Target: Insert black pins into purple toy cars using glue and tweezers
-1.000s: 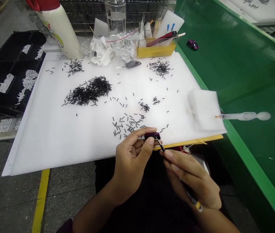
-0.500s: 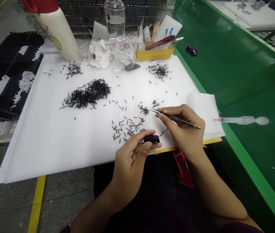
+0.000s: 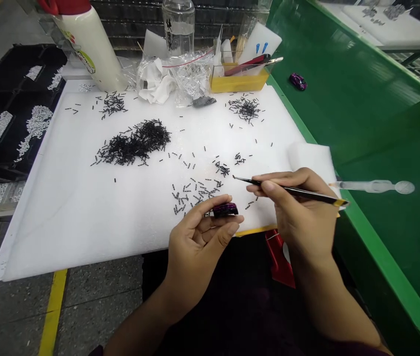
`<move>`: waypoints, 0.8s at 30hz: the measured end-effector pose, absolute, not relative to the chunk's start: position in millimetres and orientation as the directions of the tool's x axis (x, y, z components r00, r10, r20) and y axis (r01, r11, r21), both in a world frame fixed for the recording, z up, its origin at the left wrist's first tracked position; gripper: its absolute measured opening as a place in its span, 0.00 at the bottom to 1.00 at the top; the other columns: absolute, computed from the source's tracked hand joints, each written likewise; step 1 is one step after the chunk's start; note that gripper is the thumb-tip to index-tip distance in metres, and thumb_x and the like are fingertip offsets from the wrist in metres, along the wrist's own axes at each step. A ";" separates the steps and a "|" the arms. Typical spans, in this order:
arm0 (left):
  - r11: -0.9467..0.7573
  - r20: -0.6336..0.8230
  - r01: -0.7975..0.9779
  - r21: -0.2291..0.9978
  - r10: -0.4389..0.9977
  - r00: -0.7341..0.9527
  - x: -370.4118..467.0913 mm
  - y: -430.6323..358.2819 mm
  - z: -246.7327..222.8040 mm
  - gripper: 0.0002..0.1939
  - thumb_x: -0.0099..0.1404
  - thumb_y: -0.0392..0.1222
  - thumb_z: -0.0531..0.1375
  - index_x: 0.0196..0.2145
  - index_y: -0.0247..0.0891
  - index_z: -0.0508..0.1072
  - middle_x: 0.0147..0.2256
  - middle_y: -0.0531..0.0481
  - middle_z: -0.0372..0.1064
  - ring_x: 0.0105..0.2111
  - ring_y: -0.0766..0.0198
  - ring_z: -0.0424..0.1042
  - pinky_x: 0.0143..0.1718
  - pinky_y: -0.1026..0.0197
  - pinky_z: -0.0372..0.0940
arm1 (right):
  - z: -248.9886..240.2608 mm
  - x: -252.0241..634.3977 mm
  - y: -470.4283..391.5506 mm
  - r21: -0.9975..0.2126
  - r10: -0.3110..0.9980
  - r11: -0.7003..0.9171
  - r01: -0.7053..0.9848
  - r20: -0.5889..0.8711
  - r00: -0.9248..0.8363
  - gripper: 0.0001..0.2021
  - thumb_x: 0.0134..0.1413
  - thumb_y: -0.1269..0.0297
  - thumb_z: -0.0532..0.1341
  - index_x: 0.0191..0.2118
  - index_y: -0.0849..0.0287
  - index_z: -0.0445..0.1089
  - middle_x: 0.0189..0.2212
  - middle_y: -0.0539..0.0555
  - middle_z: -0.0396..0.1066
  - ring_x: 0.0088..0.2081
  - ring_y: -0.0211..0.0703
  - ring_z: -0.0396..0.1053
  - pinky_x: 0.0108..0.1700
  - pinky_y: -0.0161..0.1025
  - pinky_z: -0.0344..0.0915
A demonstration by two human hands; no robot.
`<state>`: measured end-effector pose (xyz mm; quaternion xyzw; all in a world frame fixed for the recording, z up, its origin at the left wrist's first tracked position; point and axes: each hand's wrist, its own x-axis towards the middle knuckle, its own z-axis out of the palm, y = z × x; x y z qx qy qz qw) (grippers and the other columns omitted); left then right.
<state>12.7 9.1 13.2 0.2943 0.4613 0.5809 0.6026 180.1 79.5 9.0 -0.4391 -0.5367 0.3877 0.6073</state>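
My left hand (image 3: 198, 242) pinches a small dark purple toy car (image 3: 226, 209) over the near edge of the white foam sheet (image 3: 84, 222). In my right hand (image 3: 301, 212) is a pair of black tweezers (image 3: 295, 190), its tips pointing left. A tiny dark piece (image 3: 233, 176) shows at the tips, too small to make out clearly. Loose small black pieces (image 3: 197, 190) lie scattered just behind the toy car. Two small clusters of the same pieces, one of them a cluster (image 3: 222, 169) left of the tweezer tips, lie close by.
A large heap of black pieces (image 3: 132, 143) lies left of centre. Behind stand a cream bottle (image 3: 87, 49), a crumpled plastic bag (image 3: 193, 74) and a yellow tool box (image 3: 237, 84). On the green surface (image 3: 343, 99) rest another purple toy car (image 3: 298, 81) and a clear dropper (image 3: 376, 186).
My right hand has moved right and toward me, drawing the tweezers away from the small clusters, with a tiny dark piece now at the tips. My left hand has shifted slightly left with the toy car.
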 end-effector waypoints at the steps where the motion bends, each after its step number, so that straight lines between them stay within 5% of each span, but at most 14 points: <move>1: 0.139 -0.212 -0.428 0.893 0.969 -0.128 12.2 9.7 15.4 0.15 0.66 0.41 0.76 0.51 0.44 0.85 0.51 0.48 0.86 0.45 0.56 0.88 0.49 0.60 0.83 | 13.7 182.1 76.4 -0.959 0.958 0.275 -0.071 0.267 0.105 0.10 0.60 0.68 0.76 0.33 0.55 0.75 0.36 0.50 0.86 0.32 0.42 0.86 0.38 0.34 0.85; 7: 0.068 -0.131 -0.418 0.906 0.984 -0.124 9.2 16.1 22.8 0.17 0.64 0.35 0.78 0.49 0.47 0.86 0.47 0.52 0.87 0.44 0.59 0.88 0.47 0.66 0.83 | 31.1 194.5 64.3 -0.948 0.993 0.004 -0.317 0.040 -0.107 0.14 0.57 0.62 0.79 0.29 0.55 0.74 0.31 0.46 0.85 0.25 0.37 0.83 0.28 0.22 0.79; 14: 0.044 -0.081 -0.482 0.875 0.995 -0.057 7.9 16.9 18.6 0.16 0.63 0.32 0.78 0.46 0.47 0.87 0.42 0.52 0.87 0.39 0.59 0.89 0.44 0.65 0.84 | 30.1 195.7 58.2 -0.949 0.978 -0.100 -0.299 -0.038 -0.207 0.17 0.60 0.60 0.77 0.30 0.56 0.70 0.31 0.48 0.84 0.25 0.40 0.84 0.28 0.26 0.80; 16: 0.016 -0.063 -0.472 0.882 0.994 -0.085 8.6 15.7 16.0 0.16 0.62 0.31 0.78 0.46 0.46 0.87 0.41 0.51 0.87 0.39 0.58 0.89 0.44 0.64 0.84 | 27.5 194.9 51.8 -0.953 0.985 -0.027 -0.302 0.027 -0.173 0.14 0.62 0.61 0.76 0.31 0.56 0.72 0.31 0.48 0.84 0.25 0.39 0.83 0.28 0.26 0.81; 19: -0.060 -0.025 -0.453 0.889 0.983 -0.179 11.0 14.9 13.7 0.17 0.60 0.32 0.79 0.45 0.46 0.87 0.44 0.52 0.87 0.39 0.59 0.88 0.44 0.64 0.84 | 21.8 196.0 32.6 -0.939 0.954 0.298 -0.171 0.301 0.011 0.05 0.65 0.70 0.72 0.39 0.54 0.78 0.37 0.50 0.85 0.31 0.41 0.85 0.31 0.32 0.85; 22: -0.107 -0.016 -0.442 0.891 0.964 -0.266 13.9 14.4 14.0 0.17 0.60 0.32 0.79 0.45 0.46 0.87 0.46 0.52 0.87 0.38 0.61 0.88 0.44 0.65 0.83 | 19.4 198.8 7.0 -0.789 0.800 0.595 0.150 0.599 -0.028 0.21 0.59 0.81 0.72 0.53 0.51 0.80 0.46 0.52 0.86 0.44 0.47 0.87 0.43 0.40 0.89; 24: -0.119 -0.022 -0.449 0.886 0.955 -0.296 15.4 13.7 15.2 0.18 0.60 0.31 0.79 0.45 0.47 0.87 0.46 0.54 0.87 0.38 0.63 0.88 0.44 0.67 0.83 | 21.6 198.5 -7.6 -0.718 0.767 0.636 0.285 0.630 -0.123 0.30 0.56 0.85 0.71 0.59 0.49 0.78 0.51 0.51 0.85 0.49 0.48 0.86 0.50 0.44 0.88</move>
